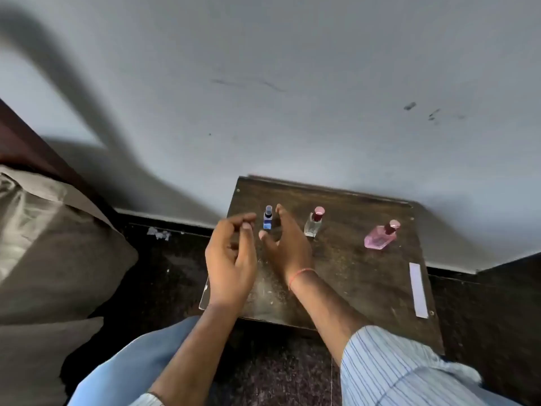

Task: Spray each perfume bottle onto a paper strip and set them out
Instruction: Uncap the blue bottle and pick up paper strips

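- The small blue glass perfume bottle with a dark spray top (268,220) stands upright on the dark wooden tabletop (351,276), between both hands.
- To do this step well, the right hand (285,244) should grip the bottle's body low, keeping it upright.
- Its fingers are spread wide, empty, just beside the bottle.
- The left hand (231,259) hovers with loosely curled fingers, holding nothing.
- A white paper strip (418,290) lies well apart, at the right edge.

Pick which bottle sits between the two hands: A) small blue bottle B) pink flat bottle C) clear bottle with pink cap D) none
A: the small blue bottle stands upright between the left hand and the right hand; neither hand grips it, and the other two bottles stand further right.
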Available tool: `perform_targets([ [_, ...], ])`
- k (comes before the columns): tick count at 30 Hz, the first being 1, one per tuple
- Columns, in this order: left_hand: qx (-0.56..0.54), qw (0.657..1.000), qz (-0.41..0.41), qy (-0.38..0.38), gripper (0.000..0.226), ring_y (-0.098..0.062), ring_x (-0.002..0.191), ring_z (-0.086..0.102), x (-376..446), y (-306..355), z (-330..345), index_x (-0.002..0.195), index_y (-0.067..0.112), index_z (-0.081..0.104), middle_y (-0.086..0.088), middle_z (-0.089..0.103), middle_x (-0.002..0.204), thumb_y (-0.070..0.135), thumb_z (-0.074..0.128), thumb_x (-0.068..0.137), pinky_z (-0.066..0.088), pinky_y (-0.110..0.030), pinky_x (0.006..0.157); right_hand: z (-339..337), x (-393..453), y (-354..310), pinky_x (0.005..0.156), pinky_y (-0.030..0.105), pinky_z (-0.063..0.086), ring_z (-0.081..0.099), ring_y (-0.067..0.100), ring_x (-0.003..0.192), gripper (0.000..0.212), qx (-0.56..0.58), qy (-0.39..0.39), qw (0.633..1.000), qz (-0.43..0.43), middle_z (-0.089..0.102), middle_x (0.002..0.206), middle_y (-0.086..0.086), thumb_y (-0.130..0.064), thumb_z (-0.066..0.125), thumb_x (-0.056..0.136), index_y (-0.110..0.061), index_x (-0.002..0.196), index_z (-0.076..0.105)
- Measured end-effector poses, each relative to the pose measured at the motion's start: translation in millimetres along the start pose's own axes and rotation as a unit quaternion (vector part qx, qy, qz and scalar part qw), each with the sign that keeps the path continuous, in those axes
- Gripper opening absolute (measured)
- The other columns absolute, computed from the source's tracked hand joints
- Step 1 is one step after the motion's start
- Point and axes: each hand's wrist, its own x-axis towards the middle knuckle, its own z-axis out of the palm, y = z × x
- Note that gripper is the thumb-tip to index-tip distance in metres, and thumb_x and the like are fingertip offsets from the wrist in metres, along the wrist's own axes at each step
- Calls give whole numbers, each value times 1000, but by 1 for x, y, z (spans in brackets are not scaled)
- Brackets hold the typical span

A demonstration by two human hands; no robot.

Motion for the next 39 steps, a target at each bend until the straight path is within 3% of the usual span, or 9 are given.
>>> perform_targets([
  [4,-37,999,-13,8,20,-2,61,59,23,-3,2,115,28,76,17,77,96,27,56,109,45,-15,52,9,21,-1,90,29,53,74,17,116,44,9,37,999,0,78,127,-6,-30,75,98,-28,142,65],
  [7,-43,998,-40,-11,21,-2,67,59,31,-10,-1,115,32,76,17,75,91,30,56,108,48,-18,59,8,7,3,87,36,61,78,13,98,23,42,47,998,2,82,107,-8,-28,79,98,-25,120,74],
  [11,-72,979,-92,-167,25,-4,78,63,40,-14,-1,123,30,78,12,74,94,30,57,109,52,-17,68,-26,-45,19,79,44,65,80,7,88,22,106,16,993,-44,84,102,-10,-28,84,96,-21,116,77],
  [14,-76,944,-77,-313,30,-7,75,63,34,-12,6,133,27,78,9,77,105,32,58,111,51,-17,66,-70,-93,37,71,45,61,71,9,71,26,110,-13,993,-36,80,89,-9,-53,78,92,-38,113,77],
  [16,-78,919,-80,-379,33,-10,74,63,28,-8,14,137,28,77,6,79,112,34,57,112,51,-20,63,-94,-109,44,69,48,58,71,24,73,27,104,-20,994,-15,79,84,-5,-62,75,90,-49,114,77],
  [20,-92,882,-106,-450,33,-14,71,58,19,-9,29,140,25,76,6,76,99,29,59,111,50,-25,60,-108,-95,56,70,56,64,78,20,83,27,166,-58,984,-10,83,93,-10,-58,75,91,-49,116,77],
  [28,-104,877,-104,-458,22,-5,63,61,15,-16,46,122,26,84,11,81,89,29,68,107,51,-22,54,-122,-75,78,62,66,58,74,40,83,29,176,-138,974,-35,82,99,0,-56,72,98,-43,123,77],
  [33,-135,883,-93,-439,24,7,63,66,9,-13,58,126,8,77,18,80,82,14,66,105,50,-5,63,-128,-75,80,62,65,58,73,39,82,24,182,-126,975,-33,83,98,-3,-50,72,96,-42,117,79],
  [39,-136,893,-119,-412,21,-25,52,41,4,-13,62,113,25,88,6,75,74,30,73,100,30,-22,46,-131,-76,84,61,65,59,74,40,81,25,174,-98,979,-44,84,99,-6,-49,73,95,-39,117,81],
])
